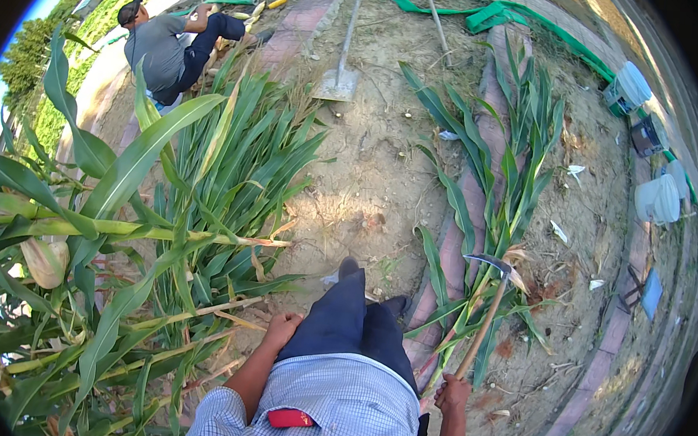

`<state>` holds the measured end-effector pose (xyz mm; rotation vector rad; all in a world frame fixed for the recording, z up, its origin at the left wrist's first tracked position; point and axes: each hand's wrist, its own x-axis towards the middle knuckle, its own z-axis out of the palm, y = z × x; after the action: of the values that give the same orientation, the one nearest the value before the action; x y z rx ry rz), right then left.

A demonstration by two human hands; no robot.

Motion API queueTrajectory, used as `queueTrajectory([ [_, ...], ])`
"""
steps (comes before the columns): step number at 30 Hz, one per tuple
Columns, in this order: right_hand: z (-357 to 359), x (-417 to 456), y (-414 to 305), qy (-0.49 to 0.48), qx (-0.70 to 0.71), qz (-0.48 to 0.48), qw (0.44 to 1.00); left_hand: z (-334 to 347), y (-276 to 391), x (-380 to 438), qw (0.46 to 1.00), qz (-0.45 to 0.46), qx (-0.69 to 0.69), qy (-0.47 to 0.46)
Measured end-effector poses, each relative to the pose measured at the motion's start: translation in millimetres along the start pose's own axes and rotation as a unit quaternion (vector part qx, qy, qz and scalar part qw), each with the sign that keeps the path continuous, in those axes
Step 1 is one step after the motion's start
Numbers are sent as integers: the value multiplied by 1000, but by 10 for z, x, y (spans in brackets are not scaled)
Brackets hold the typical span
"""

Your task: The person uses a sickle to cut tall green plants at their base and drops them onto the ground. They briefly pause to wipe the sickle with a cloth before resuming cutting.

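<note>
My right hand [453,393] grips the wooden handle of a sickle [480,327], its curved blade pointing away from me over cut corn stalks. Those stalks [514,188] lie with long green leaves across a strip of paving bricks. Beside my left thigh, my left hand [283,330] has its fingers curled; whether anything is in them is hidden. Close to it are the stems of several corn plants [194,313]. A thicker corn stalk [157,233] stands at the left, bearing an ear in its husk [47,262]. Beyond it lies a heap of cut corn stalks [237,148].
At the upper left a person [168,50] sits near husked ears of corn [254,14]. A shovel [339,82] lies ahead on bare soil. Plastic buckets [658,199] and a small blue stool [651,294] stand at right. A green flat hose [554,34] crosses the far edge.
</note>
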<state>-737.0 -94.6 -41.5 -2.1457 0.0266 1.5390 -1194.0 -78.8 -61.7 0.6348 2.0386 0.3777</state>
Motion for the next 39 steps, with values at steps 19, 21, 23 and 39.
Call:
queueTrajectory([
  [19,1743,-418,-592,-109,-256,-92,956,-2193,-212,1349,859,-95,-455,216],
  [21,1896,-511,-445,-109,-258,-92,955,-2347,-139,1516,855,-59,-465,220],
  [23,1996,-610,-304,-100,-291,-103,946,-2435,-80,1621,846,9,-474,244],
  [39,2722,-357,-508,-184,-484,-137,844,-2852,-278,2423,761,104,-560,309],
])
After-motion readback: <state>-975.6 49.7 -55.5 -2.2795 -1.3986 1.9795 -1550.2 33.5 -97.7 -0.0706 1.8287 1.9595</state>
